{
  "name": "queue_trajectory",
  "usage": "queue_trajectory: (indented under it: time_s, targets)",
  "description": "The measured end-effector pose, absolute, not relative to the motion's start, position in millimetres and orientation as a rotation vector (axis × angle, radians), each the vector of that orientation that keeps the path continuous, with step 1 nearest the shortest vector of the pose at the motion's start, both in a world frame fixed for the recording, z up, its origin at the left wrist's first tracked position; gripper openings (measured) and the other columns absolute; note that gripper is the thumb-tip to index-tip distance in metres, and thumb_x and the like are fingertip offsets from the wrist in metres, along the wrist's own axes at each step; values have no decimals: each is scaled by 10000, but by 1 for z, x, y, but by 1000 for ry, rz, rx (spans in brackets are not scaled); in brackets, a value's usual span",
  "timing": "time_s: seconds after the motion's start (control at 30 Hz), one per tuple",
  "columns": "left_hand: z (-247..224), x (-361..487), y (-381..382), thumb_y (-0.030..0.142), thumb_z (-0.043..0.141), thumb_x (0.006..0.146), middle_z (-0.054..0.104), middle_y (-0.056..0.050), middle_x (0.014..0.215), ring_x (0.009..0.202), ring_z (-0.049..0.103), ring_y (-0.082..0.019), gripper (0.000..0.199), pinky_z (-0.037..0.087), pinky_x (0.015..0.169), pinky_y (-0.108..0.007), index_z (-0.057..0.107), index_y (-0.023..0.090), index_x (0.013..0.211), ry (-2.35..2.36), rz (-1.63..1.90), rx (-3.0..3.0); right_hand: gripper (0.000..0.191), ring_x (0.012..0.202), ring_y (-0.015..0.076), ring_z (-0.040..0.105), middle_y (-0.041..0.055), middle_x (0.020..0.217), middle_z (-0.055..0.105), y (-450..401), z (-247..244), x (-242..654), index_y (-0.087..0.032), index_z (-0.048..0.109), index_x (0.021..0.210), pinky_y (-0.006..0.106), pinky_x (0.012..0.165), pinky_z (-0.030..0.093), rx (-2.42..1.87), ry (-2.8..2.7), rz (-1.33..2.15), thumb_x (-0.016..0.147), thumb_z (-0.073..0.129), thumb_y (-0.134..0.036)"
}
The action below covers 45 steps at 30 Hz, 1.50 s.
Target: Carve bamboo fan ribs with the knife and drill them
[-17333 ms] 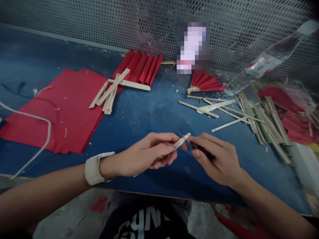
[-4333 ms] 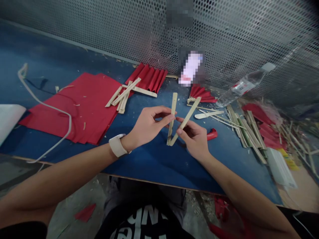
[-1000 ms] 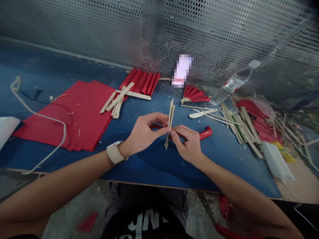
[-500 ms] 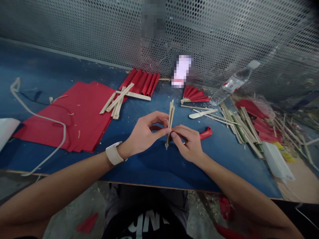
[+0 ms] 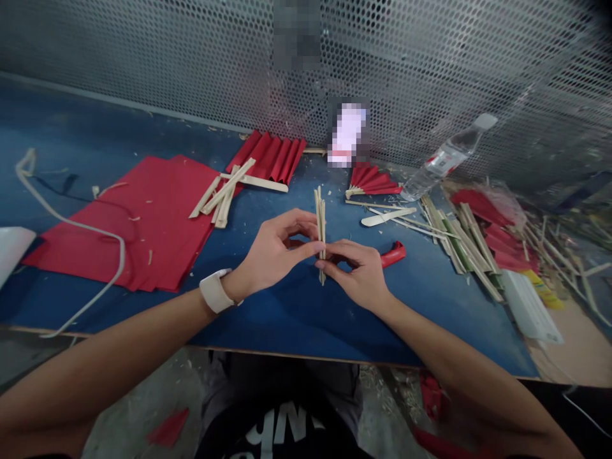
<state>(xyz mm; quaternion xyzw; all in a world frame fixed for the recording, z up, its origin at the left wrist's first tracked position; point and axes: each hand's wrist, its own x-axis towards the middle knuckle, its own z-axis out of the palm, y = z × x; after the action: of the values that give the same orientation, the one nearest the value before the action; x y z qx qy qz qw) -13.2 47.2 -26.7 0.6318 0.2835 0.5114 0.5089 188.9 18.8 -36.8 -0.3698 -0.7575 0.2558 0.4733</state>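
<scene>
Between my two hands stands a small bundle of thin wooden strips (image 5: 320,217), upright above the blue table (image 5: 287,325). My left hand (image 5: 282,250) pinches the bundle from the left side, thumb in front. From the right, my right hand (image 5: 358,271) grips its lower part with thumb and fingers. The strips spread slightly apart at the top. Just right of my right hand lies a red-handled tool (image 5: 394,254), mostly hidden behind the hand. Beyond it rests a pale flat stick with a wide rounded end (image 5: 382,217).
Red paper sheets (image 5: 129,223) lie left, beside crossed wooden strips (image 5: 229,194) and pleated red paper (image 5: 270,158). A small red fan (image 5: 373,180), a tilted water bottle (image 5: 444,159) and bamboo strips (image 5: 461,245) are right. A white cable (image 5: 122,255) arches at left.
The bundle has shifted slightly left and turned a little. My right thumb has moved lower on it, and its fingers have shifted their grip.
</scene>
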Motion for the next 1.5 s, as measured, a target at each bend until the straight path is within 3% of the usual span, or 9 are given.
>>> queue_trajectory:
  time_s: [0.37,0.67,0.93,1.27,1.5]
  targets:
    - [-24,-13,47,318,879,863,715,-22,945,899,713,-150,252,634,817,-263,702,195,994,657,1273,1529,119,713,99,657,10,887,760,24,-38,191,-253,842,1020,244,662,559,-936,-1833,624,904,821,-250]
    - [-26,-14,49,364,891,845,731,-35,945,908,729,-170,284,645,817,-287,700,185,955,691,1246,1518,136,695,114,656,8,823,754,23,-39,192,-247,850,1029,260,646,535,-1011,-1817,719,914,804,-302]
    - [-21,-14,44,335,871,865,817,-69,1046,984,786,-199,250,671,811,-271,782,181,1041,723,1190,1496,110,758,131,710,28,887,783,25,-42,192,-230,832,948,275,716,582,-999,-1866,677,940,768,-320]
    - [-22,-14,46,332,900,819,824,-64,936,870,787,-194,260,665,737,-281,773,176,983,763,1182,1472,123,796,137,724,37,919,776,24,-43,192,-217,808,926,276,750,589,-998,-1929,667,968,747,-315]
    - [-22,-13,46,318,905,803,807,-61,912,846,769,-186,257,649,719,-275,752,173,949,803,1204,1488,176,685,103,657,-6,772,712,24,-43,191,-202,738,877,244,701,535,-965,-2009,641,1018,675,-285]
